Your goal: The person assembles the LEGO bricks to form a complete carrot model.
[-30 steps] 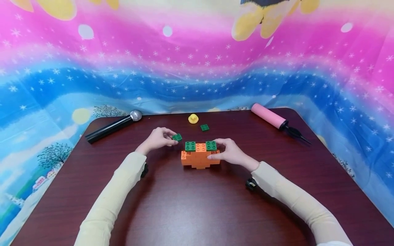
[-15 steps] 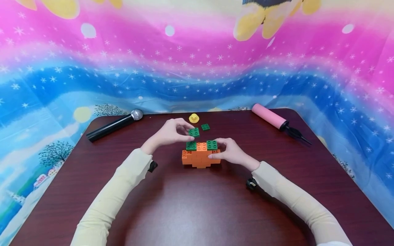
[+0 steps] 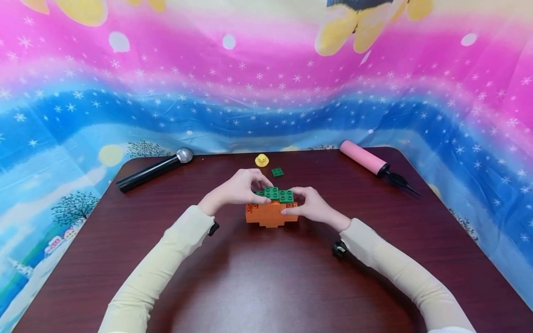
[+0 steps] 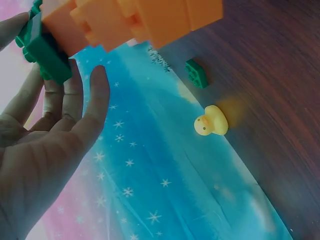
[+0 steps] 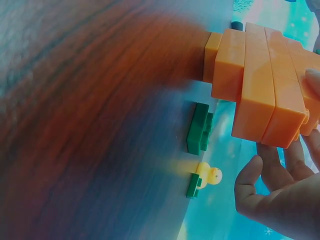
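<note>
An orange brick build (image 3: 271, 215) stands upright on the table, with a green brick (image 3: 286, 196) on its top right and another, partly hidden by my left hand, at its top left. My left hand (image 3: 239, 187) pinches a green brick (image 3: 272, 193) over the middle of the top. Whether this brick is fully seated I cannot tell. In the left wrist view, my fingers are around green brick edges (image 4: 47, 52) beside the orange build. My right hand (image 3: 314, 206) grips the build's right end, thumb on the near face and fingers behind.
Behind the build lie a loose green brick (image 3: 277, 172) and a yellow toy duck (image 3: 261, 160). The right wrist view shows a further green brick (image 5: 199, 129) on the table. A microphone (image 3: 156, 171) lies back left, a pink hand pump (image 3: 366, 159) back right. A printed cloth (image 3: 266, 92) hangs behind.
My left hand has moved right with its green brick, from left of the build to above it, then down to the middle of its top. My right hand has kept its grip.
</note>
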A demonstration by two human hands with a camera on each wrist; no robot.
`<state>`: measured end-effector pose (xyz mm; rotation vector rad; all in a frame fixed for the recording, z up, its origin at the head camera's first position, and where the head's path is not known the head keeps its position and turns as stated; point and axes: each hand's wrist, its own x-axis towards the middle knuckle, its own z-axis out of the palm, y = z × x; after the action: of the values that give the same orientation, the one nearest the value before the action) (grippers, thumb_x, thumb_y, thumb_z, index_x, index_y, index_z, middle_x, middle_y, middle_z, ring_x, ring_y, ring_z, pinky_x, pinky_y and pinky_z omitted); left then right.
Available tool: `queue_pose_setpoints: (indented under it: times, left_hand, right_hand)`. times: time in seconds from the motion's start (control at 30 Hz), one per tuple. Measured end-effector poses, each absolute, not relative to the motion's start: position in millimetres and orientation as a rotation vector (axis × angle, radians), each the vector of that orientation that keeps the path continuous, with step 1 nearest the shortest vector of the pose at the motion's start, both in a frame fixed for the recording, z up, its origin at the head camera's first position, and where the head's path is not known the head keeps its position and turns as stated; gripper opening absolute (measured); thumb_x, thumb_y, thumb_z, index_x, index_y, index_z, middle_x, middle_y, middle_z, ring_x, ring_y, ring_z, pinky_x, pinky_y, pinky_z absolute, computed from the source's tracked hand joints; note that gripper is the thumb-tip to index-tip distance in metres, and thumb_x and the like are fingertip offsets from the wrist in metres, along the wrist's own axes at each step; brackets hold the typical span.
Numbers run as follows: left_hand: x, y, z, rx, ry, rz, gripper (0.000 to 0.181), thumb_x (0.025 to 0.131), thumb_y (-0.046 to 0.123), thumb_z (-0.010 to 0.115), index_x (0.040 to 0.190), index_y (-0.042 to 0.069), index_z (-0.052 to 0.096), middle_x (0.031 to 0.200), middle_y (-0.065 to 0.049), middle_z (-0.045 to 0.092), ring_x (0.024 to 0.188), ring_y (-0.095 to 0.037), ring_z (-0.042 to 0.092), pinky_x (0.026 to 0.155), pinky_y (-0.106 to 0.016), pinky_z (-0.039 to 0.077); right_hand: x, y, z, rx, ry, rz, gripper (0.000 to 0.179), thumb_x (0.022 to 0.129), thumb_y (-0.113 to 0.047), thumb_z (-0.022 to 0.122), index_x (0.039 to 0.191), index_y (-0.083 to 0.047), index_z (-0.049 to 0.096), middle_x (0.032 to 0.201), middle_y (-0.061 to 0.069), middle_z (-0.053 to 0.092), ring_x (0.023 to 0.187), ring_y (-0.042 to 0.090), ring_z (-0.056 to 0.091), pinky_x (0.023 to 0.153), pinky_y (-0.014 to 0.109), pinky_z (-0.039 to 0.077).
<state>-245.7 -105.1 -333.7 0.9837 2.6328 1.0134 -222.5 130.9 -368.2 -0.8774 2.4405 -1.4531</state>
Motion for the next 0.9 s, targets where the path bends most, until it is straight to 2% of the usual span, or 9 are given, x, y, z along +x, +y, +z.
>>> queue_pose_setpoints:
  times: [0.3, 0.53, 0.73, 0.9]
  left_hand:
    - [-246.0, -101.3, -339.8, 1.006, 2.653, 0.955, 0.031, 0.080, 0.023, 0.076, 0.107, 0.009, 0.070, 0.096, -0.003, 0.062, 0.089, -0.017, 0.059, 0.082, -0.033, 0.052]
    - [-246.3, -99.1, -342.1, 1.035, 2.656, 0.970, 0.033, 0.079, 0.025, 0.077, 0.106, 0.009, 0.069, 0.103, -0.005, 0.065, 0.088, -0.016, 0.060, 0.081, -0.033, 0.052]
    - [-248.2, -98.1, -344.0, 1.017, 2.646, 0.983, 0.031, 0.078, 0.026, 0.079, 0.104, 0.009, 0.071, 0.097, -0.002, 0.069, 0.083, -0.014, 0.061, 0.079, -0.031, 0.053]
    - [-248.0, -96.6, -338.9, 0.964, 2.663, 0.906, 0.031, 0.078, 0.027, 0.080, 0.103, 0.011, 0.071, 0.096, 0.000, 0.068, 0.087, -0.016, 0.059, 0.078, -0.031, 0.052]
  right_hand:
    - [-222.8, 132.3, -369.7, -0.897, 2.430, -1.471, 0.035, 0.080, -0.003, 0.075, 0.113, 0.005, 0.064, 0.104, 0.019, 0.069, 0.089, 0.025, 0.065, 0.084, 0.046, 0.053]
    - [-222.3, 132.5, -368.5, -0.893, 2.438, -1.463, 0.035, 0.081, -0.004, 0.075, 0.113, 0.004, 0.065, 0.106, 0.019, 0.069, 0.092, 0.027, 0.065, 0.085, 0.042, 0.054]
    - [-222.1, 132.0, -367.5, -0.890, 2.444, -1.455, 0.035, 0.081, -0.005, 0.075, 0.113, 0.004, 0.065, 0.105, 0.018, 0.069, 0.093, 0.029, 0.065, 0.085, 0.043, 0.053]
    - [-222.2, 131.5, -367.2, -0.897, 2.446, -1.455, 0.034, 0.081, -0.005, 0.075, 0.112, 0.004, 0.065, 0.105, 0.018, 0.069, 0.093, 0.027, 0.065, 0.085, 0.043, 0.053]
